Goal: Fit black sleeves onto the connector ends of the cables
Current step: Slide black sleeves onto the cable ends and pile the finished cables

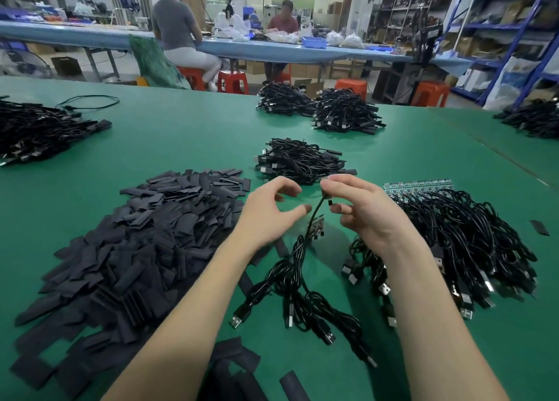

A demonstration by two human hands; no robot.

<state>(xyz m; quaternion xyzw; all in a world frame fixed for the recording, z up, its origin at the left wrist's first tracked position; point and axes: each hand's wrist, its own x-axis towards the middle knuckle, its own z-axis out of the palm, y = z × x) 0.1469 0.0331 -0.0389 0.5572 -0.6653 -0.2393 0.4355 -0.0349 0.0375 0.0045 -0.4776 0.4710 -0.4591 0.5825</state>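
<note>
The right hand pinches the top end of a thin black cable between thumb and first finger. The cable hangs down from the fingers. A small green board with tiny parts shows just beside the cable, a little below the pinch; whether it sits on this cable cannot be told. Lower down the cable joins a loose bunch of black cables lying on the green table, each with a silver plug at its end.

The left hand is just beside the cable. Its fingers are curved and spread, and it holds nothing. Thumb and fingertips do not touch the cable.

A big pile of sleeves lies to the left. They are flat, dark, short strips, heaped every which way. A few more lie near the bottom edge.

To the right is a thick heap of cables with a row of green boards at its far end. Another cable heap sits just behind the hands.
</note>
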